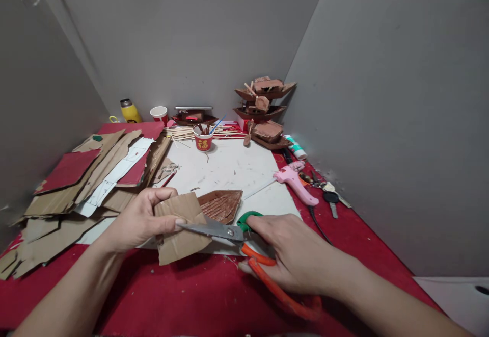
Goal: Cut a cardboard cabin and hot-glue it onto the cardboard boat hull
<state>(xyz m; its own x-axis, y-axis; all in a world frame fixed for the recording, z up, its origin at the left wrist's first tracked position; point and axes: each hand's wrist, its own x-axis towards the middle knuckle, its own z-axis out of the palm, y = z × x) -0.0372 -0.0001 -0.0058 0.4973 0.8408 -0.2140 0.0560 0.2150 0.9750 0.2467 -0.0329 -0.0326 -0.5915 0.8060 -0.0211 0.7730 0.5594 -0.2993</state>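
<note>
My left hand (143,217) pinches a small piece of brown cardboard (185,245) between thumb and fingers. In my right hand (290,250) is a pair of scissors (221,231) with one green and one orange handle. Their blades reach across the cardboard, one over its face, with a tip close to my left thumb. Part of the other blade is hidden behind the cardboard. Just beyond the scissors, a brown-painted cardboard boat hull (223,204) lies on a white sheet (244,166), partly covered by the cardboard.
Cut cardboard sheets (57,209) are piled at the left. A pink glue gun (296,181) and keys (331,199) lie at the right. Behind are a red paper cup (203,140) of brown paint, thin sticks (179,132), model boats (269,135) and a yellow bottle (130,112). Grey walls enclose the table.
</note>
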